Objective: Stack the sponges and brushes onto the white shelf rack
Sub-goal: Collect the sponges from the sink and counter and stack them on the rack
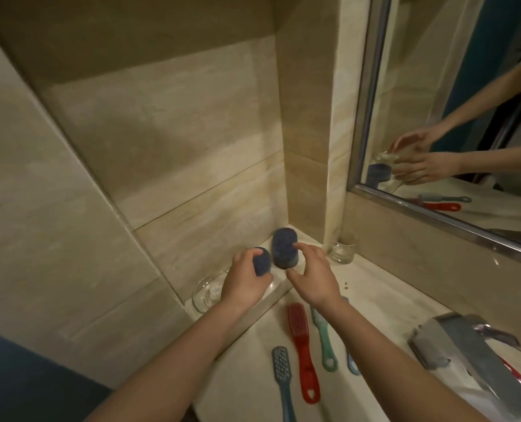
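My left hand point(244, 284) is shut on a dark blue sponge point(261, 263). A second, larger dark blue sponge point(285, 248) stands on edge on the raised ledge point(279, 289) in the tiled corner. My right hand point(312, 275) is open beside that sponge, finger and thumb spread near its right side; whether they touch it is unclear. Several brushes lie on the counter below: a grey-blue one point(282, 379), a red one point(301, 345), a green one point(323, 342) and a blue one point(352, 360) partly under my right forearm. No white shelf rack is in view.
A clear glass bowl point(205, 295) sits on the ledge left of my left hand. A glass tumbler point(343, 248) stands right of the sponges. A mirror point(454, 117) hangs at the right, with a metal tap point(463, 342) below it.
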`<action>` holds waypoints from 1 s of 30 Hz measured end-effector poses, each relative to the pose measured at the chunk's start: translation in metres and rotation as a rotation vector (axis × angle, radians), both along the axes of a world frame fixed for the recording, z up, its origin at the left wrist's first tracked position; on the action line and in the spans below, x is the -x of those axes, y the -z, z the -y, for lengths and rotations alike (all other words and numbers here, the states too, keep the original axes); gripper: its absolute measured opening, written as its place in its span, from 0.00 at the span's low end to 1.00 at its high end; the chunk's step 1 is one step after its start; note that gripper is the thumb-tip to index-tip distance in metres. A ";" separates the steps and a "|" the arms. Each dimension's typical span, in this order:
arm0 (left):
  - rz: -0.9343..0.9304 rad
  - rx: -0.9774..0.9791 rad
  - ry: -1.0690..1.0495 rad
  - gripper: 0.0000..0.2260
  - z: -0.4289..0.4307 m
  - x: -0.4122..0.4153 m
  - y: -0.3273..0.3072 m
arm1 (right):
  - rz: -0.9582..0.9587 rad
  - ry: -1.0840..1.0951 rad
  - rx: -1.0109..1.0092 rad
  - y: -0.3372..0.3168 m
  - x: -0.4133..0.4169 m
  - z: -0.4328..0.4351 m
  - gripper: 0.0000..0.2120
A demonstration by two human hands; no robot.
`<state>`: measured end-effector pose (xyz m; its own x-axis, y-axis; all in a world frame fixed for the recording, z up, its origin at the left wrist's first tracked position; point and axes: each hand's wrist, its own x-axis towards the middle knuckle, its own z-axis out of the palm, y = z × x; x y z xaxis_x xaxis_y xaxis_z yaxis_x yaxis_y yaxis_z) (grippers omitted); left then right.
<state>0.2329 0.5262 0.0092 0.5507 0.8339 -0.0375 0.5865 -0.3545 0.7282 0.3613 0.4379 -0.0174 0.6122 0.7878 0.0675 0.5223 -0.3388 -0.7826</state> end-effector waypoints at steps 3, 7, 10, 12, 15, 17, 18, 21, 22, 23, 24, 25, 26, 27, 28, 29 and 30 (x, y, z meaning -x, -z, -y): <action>-0.054 -0.075 0.051 0.15 -0.011 -0.009 0.004 | 0.073 0.007 0.058 0.012 -0.011 -0.022 0.28; -0.207 -0.197 0.081 0.24 -0.026 -0.021 0.015 | 0.124 -0.024 0.157 0.027 -0.023 -0.046 0.29; -0.476 -0.381 0.119 0.28 -0.035 -0.029 0.021 | 0.152 -0.084 0.192 0.034 -0.029 -0.062 0.29; -0.613 -0.448 0.162 0.29 -0.039 -0.032 0.026 | 0.179 -0.135 0.213 0.038 -0.030 -0.069 0.29; -0.734 -0.470 0.184 0.31 -0.043 -0.035 0.034 | 0.207 -0.218 0.241 0.045 -0.032 -0.077 0.28; -0.804 -0.467 0.183 0.32 -0.044 -0.037 0.039 | 0.215 -0.257 0.292 0.048 -0.035 -0.079 0.29; -0.834 -0.466 0.181 0.33 -0.045 -0.038 0.041 | 0.221 -0.266 0.320 0.049 -0.036 -0.079 0.28; -0.873 -0.490 0.164 0.33 -0.044 -0.039 0.045 | 0.209 -0.242 0.335 0.051 -0.038 -0.077 0.23; -0.871 -0.499 0.161 0.32 -0.042 -0.040 0.045 | 0.211 -0.221 0.321 0.052 -0.037 -0.075 0.20; -0.864 -0.508 0.160 0.32 -0.041 -0.040 0.046 | 0.220 -0.198 0.306 0.052 -0.036 -0.072 0.17; -0.856 -0.515 0.156 0.31 -0.039 -0.041 0.046 | 0.229 -0.172 0.288 0.051 -0.035 -0.069 0.14; -0.844 -0.524 0.151 0.31 -0.037 -0.041 0.046 | 0.231 -0.144 0.259 0.051 -0.035 -0.065 0.11; -0.825 -0.532 0.143 0.31 -0.035 -0.041 0.046 | 0.221 -0.116 0.223 0.050 -0.034 -0.062 0.08; -0.788 -0.538 0.133 0.31 -0.034 -0.040 0.046 | 0.202 -0.085 0.180 0.050 -0.033 -0.059 0.07; -0.731 -0.533 0.123 0.32 -0.032 -0.040 0.046 | 0.174 -0.049 0.130 0.049 -0.033 -0.056 0.06; -0.655 -0.516 0.113 0.32 -0.030 -0.039 0.045 | 0.133 -0.004 0.074 0.048 -0.032 -0.052 0.06; -0.562 -0.488 0.100 0.33 -0.027 -0.038 0.043 | 0.082 0.047 0.008 0.047 -0.031 -0.047 0.05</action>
<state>0.2714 0.5531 -0.0341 0.6313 0.7752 0.0256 0.7720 -0.6312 0.0749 0.3922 0.4851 -0.0641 0.6409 0.7593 0.1126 0.5679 -0.3703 -0.7351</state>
